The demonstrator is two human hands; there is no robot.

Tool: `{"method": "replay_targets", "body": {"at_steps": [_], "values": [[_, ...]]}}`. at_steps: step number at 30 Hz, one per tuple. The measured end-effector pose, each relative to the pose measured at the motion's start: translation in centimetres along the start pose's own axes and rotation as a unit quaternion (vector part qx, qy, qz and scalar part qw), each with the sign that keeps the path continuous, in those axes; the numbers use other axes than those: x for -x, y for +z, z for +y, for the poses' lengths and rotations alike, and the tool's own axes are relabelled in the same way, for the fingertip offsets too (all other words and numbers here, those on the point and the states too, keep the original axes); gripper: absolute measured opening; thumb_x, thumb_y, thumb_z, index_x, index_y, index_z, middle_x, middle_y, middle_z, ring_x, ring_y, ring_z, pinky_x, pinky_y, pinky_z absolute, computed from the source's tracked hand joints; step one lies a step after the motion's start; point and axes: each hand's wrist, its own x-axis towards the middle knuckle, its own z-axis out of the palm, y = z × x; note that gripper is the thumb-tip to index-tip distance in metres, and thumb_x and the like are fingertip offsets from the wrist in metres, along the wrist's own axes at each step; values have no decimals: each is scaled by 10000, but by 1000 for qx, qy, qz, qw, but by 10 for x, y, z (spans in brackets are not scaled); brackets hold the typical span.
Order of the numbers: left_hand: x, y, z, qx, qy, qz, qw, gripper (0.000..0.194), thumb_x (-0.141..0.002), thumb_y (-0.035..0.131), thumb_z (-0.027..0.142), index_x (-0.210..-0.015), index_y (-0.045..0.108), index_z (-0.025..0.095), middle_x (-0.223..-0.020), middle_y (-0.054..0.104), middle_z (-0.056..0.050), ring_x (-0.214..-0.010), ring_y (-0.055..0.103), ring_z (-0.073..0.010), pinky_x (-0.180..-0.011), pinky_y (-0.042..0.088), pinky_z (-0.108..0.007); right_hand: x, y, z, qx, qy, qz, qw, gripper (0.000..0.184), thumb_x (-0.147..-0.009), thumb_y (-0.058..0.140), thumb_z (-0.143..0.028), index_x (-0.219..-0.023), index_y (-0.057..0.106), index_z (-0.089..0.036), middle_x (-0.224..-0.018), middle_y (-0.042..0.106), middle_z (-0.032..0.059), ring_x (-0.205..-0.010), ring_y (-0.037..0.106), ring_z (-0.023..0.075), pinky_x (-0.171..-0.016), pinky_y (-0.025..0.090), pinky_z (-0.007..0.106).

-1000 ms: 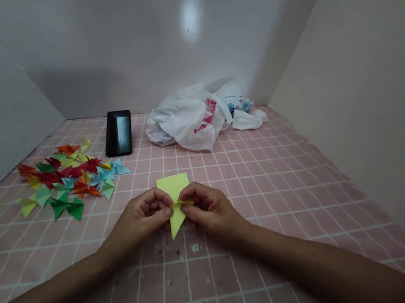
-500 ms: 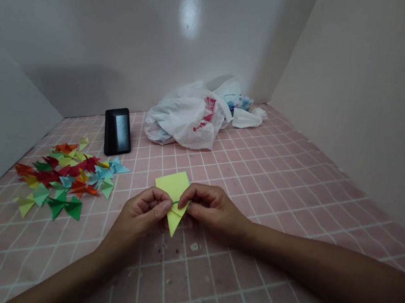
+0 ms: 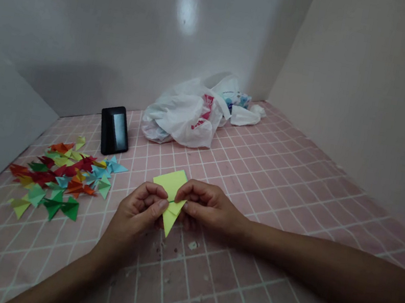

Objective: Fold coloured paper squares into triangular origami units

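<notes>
Both hands pinch a yellow-green sheet of paper (image 3: 172,183) low over the pink tiled floor (image 3: 259,182). My left hand (image 3: 138,210) grips its left side, fingers curled, thumb pressed against the fold. My right hand (image 3: 204,206) holds the right side, fingertips closed along the same crease. One corner of the paper points down between the hands and a flat corner sticks up behind them.
A pile of several folded paper pieces (image 3: 60,179) in red, green, blue and yellow lies at the left. A black phone (image 3: 114,129) stands near the wall. White plastic bags (image 3: 193,111) sit in the corner. Walls close in on three sides.
The fold flap has been pressed flatter and the hands have drawn closer together along the crease. The view has shifted slightly, so things sit a little lower-left.
</notes>
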Motion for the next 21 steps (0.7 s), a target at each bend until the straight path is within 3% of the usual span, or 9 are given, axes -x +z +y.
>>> {"method": "replay_targets", "body": {"at_steps": [6,9,15,21], "values": [[2,4,8,12,12,25,1000,264,-755,793,303,-890,583,217,-709,635,43,-588,597,-90,-539,467,-171,-1,-3,1,-21,13,-11,1000,80,-894,541,-231,-961,533,-187,-652,654,-33,-493,597,83,-460,439,175],[2,4,9,2,21,36,999,262,-752,794,307,-871,580,213,-708,628,49,-584,589,-81,-536,459,-162,-2,-4,0,-19,31,-1,999,146,-937,513,-313,-962,549,-173,-666,662,-18,-476,599,82,-422,420,165],[3,2,7,-35,16,14,999,261,-778,778,335,-926,594,225,-712,630,40,-607,586,-99,-547,450,-179,-1,-2,-2,16,83,-10,996,276,-881,626,-364,-721,547,-154,-547,596,-37,-395,516,53,-376,389,148],[1,0,7,-85,-27,-3,996,285,-780,765,361,-1013,701,210,-708,648,13,-624,580,-116,-586,434,-214,0,-2,-2,44,81,21,996,294,-897,602,-333,-670,518,-168,-497,556,-56,-370,478,47,-370,376,148]]}}
